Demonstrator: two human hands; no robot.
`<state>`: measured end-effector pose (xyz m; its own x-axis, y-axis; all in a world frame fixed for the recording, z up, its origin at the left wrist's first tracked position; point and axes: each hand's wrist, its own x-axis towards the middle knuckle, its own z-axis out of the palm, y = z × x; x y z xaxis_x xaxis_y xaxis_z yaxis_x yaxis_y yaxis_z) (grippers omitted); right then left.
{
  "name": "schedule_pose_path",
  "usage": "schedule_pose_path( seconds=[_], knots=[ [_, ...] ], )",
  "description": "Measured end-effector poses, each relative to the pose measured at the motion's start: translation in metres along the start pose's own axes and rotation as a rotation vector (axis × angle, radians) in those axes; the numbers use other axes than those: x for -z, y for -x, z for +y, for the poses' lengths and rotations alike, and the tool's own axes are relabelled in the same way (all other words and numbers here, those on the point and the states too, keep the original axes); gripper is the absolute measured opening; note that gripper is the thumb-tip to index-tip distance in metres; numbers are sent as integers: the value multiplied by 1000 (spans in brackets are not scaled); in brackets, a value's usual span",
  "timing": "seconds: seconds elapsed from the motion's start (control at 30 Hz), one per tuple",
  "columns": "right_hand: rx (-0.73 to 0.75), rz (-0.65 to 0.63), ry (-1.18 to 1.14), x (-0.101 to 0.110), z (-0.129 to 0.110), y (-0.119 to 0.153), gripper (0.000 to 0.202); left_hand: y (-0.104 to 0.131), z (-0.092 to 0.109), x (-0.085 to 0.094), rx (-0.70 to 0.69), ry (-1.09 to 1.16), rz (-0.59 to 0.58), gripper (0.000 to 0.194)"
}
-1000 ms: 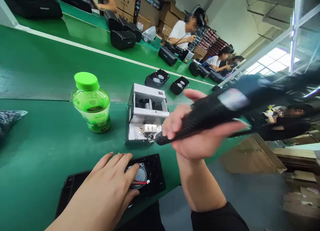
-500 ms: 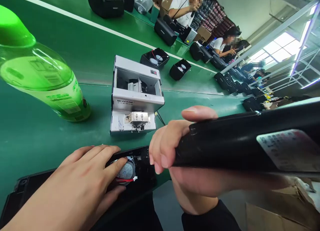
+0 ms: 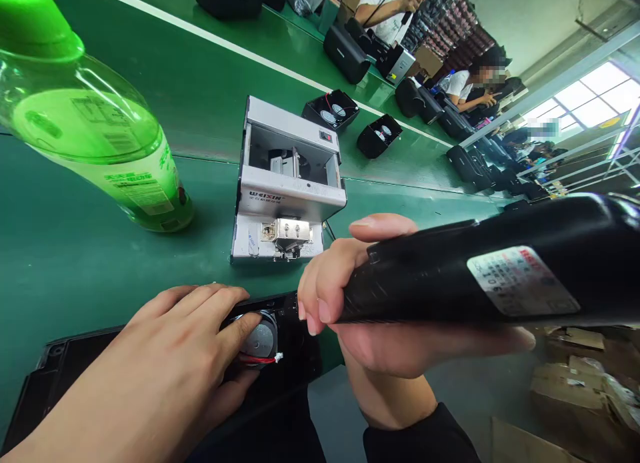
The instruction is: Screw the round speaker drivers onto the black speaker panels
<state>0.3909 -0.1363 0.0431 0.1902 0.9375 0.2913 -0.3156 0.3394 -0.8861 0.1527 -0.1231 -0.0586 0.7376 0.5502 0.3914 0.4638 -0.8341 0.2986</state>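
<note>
My right hand (image 3: 345, 286) is wrapped round a black electric screwdriver (image 3: 425, 276) with a white label. The tool lies nearly level, its nose end pointing left at a black speaker housing (image 3: 295, 356); its tip is hidden by my fingers. My left hand (image 3: 185, 343) grips that housing near a round speaker driver (image 3: 263, 339), index finger touching the driver's rim. A red wire with a white plug (image 3: 279, 358) hangs from the driver. Beyond my hands stands a grey WEIXIN screw feeder (image 3: 290, 183), with a metal screw outlet in front.
A green drink bottle (image 3: 120, 149) stands at the left on the green workbench (image 3: 200, 263). Two small black speaker boxes (image 3: 380, 136) sit behind the feeder. Across the bench, people (image 3: 470, 83) work among black speakers (image 3: 345, 53). Cardboard boxes (image 3: 575, 389) lie at the lower right.
The view has shifted, so the bottle, feeder and background appear further right and slightly higher. The screwdriver's back end is seen more fully. Both hands keep their holds.
</note>
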Motion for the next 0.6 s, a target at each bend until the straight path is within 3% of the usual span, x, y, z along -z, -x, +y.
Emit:
schedule_pose_path(
  seconds=[0.3, 0.6],
  knots=[
    [-1, -84, 71, 2, 2, 5, 67, -2, -3, 1, 33, 85, -5, 27],
    [104, -123, 12, 3, 29, 6, 74, -16, -6, 13, 97, 107, -224, 35]
  ],
)
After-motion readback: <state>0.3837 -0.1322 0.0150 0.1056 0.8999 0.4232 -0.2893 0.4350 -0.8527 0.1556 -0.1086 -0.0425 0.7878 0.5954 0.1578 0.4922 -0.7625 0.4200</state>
